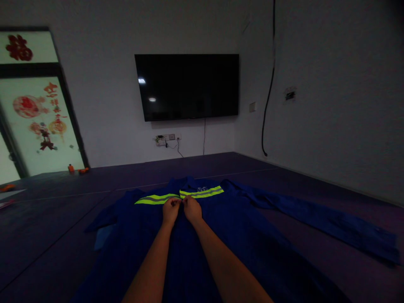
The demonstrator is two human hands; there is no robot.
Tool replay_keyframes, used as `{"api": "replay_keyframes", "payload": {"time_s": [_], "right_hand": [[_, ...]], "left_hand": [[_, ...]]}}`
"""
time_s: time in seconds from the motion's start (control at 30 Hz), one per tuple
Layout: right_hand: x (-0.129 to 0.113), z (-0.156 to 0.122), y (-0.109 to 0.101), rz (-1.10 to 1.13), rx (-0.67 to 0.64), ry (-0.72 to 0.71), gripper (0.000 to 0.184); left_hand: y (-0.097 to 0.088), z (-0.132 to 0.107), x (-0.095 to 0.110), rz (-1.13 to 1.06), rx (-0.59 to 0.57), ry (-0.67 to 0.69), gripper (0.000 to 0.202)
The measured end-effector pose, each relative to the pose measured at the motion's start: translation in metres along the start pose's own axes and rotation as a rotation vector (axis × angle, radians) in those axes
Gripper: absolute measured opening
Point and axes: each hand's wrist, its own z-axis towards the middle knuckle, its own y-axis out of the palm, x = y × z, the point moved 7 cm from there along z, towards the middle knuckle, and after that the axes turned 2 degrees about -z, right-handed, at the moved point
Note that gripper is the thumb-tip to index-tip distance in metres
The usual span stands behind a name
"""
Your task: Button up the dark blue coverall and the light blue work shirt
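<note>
A blue work jacket point(217, 227) with yellow-and-grey reflective strips across the chest lies spread out, its collar at the far end. One sleeve stretches out to the right; the other lies at the left, partly bent. My left hand point(171, 209) pinches the jacket's front edge just below the left reflective strip. Close beside it, my right hand point(192, 208) pinches the front opening under the right strip. Both sets of fingers are closed and nearly touching at the middle. Whether a button or zip is between them is too small and dark to see.
The dark purple surface point(57, 219) has seam lines. A black television point(189, 86) hangs on the wall above sockets and cables. A black cable point(268, 97) dangles at the right. A door point(41, 118) with red decorations stands left, with small orange objects point(75, 169) near its foot.
</note>
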Motion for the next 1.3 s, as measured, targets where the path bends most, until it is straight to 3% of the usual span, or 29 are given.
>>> {"api": "replay_keyframes", "payload": {"time_s": [1.3], "right_hand": [[0.002,0.0008,-0.0029,0.078,0.036,-0.003,0.015]], "left_hand": [[0.0045,0.002,0.0028,0.079,-0.046,0.028,0.016]]}}
